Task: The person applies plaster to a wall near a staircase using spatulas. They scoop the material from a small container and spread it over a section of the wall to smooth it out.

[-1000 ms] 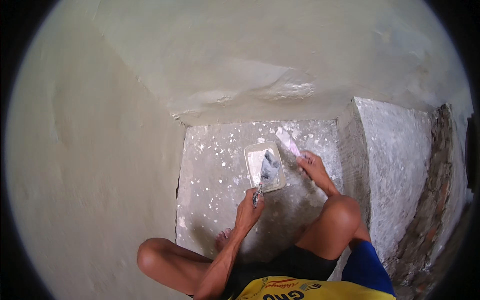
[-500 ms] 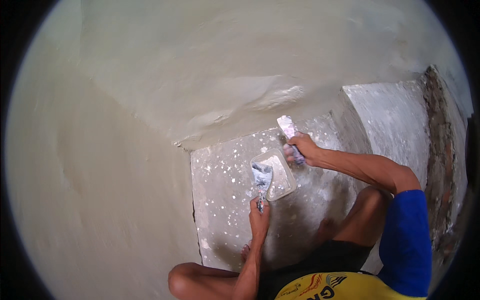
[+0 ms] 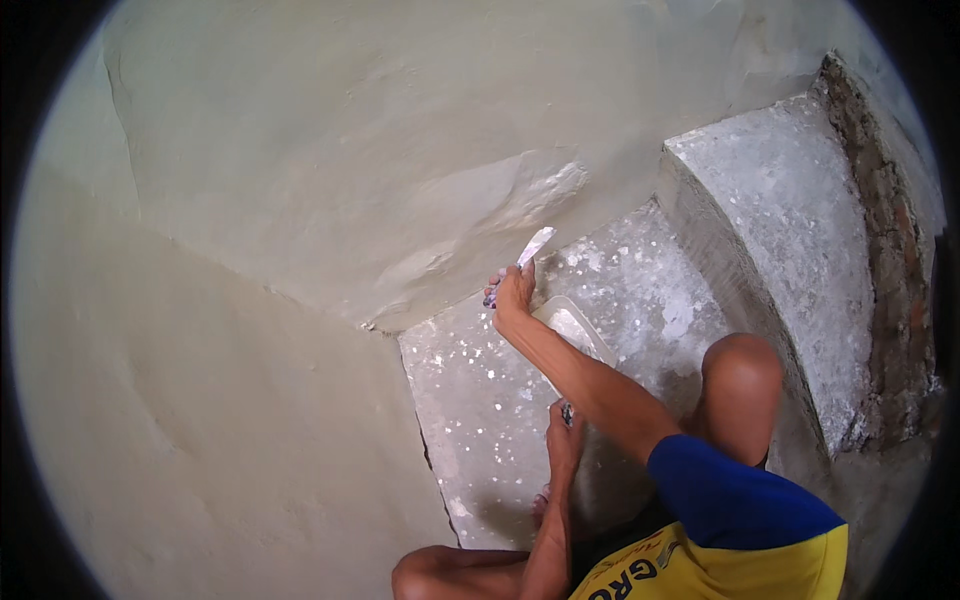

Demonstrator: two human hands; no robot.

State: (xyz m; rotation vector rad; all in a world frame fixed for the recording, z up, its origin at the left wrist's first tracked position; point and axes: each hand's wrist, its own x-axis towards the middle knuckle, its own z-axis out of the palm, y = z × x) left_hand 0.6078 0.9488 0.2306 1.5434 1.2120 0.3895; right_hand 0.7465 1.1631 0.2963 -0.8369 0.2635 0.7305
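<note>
Low by the foot of the plastered wall [image 3: 450, 200], near the line where it meets the speckled concrete floor [image 3: 470, 400], a putty knife [image 3: 537, 243] sits in the right hand [image 3: 514, 290], its pale blade slanting up and to the right. It looks light, with a blade that is probably thin and a little springy across the flat; any wet paste on it would make it slick, so the handle seems the place to take hold. Whether the blade touches the wall cannot be told from this angle.

The right hand is wrapped round the knife's handle, fingers bent in, with the butt poking out at the left. The left hand [image 3: 562, 432], lower and nearer the body, is curled about a dark mottled handle [image 3: 567, 411]; whatever lies beyond it is hidden behind the right forearm [image 3: 590, 385]. That same forearm partly covers a shallow, pale tray [image 3: 587, 324], which rests on the floor with whitish material inside. A raised concrete block [image 3: 780, 220] stands to the right.
</note>
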